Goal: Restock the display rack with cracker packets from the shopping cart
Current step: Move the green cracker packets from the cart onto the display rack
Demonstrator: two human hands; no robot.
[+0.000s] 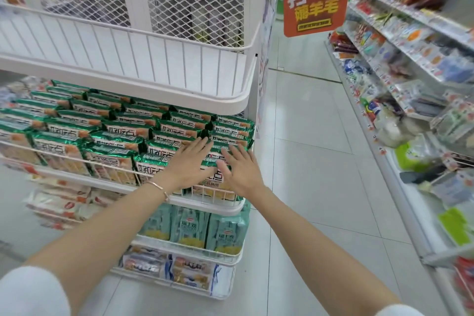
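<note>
While the left hand (pixel 191 164) and right hand (pixel 241 170) lie flat, fingers straight and gripping nothing, on the cracker packets (pixel 120 141) at the right end of the display rack (pixel 210 205) middle tier, these look light and foil-slick. Probably brittle inside, so hold each by its long edges.

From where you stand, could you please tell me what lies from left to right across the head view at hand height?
In order: green cracker packets → left hand → right hand → grey floor tiles → stocked store shelves.
</note>
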